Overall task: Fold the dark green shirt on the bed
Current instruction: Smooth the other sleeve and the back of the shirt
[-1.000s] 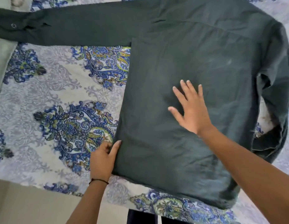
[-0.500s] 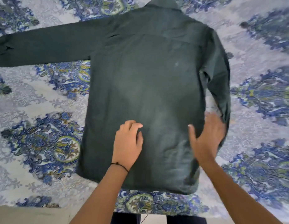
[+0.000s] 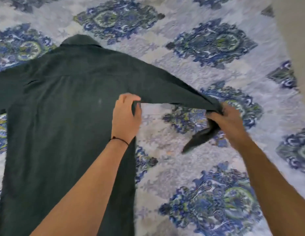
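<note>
The dark green shirt (image 3: pixel 63 120) lies back-up on the bed, collar at the far end, filling the left half of the view. Its right sleeve (image 3: pixel 168 87) is stretched out to the right, lifted off the bedspread. My left hand (image 3: pixel 126 116) pinches the shirt's right edge at the armpit. My right hand (image 3: pixel 228 121) grips the sleeve near the cuff, and the cuff end (image 3: pixel 199 138) hangs down from it. The left sleeve runs out of view at the left edge.
The bed is covered by a pale bedspread (image 3: pixel 191 167) with blue and green paisley medallions, open to the right of the shirt. A plain beige surface (image 3: pixel 295 40) shows at the top right corner.
Both hands left the shirt's lower back. My left hand took the right armpit edge; my right hand grabbed the folded-down right sleeve and pulled it out to the right. The view swung right.
</note>
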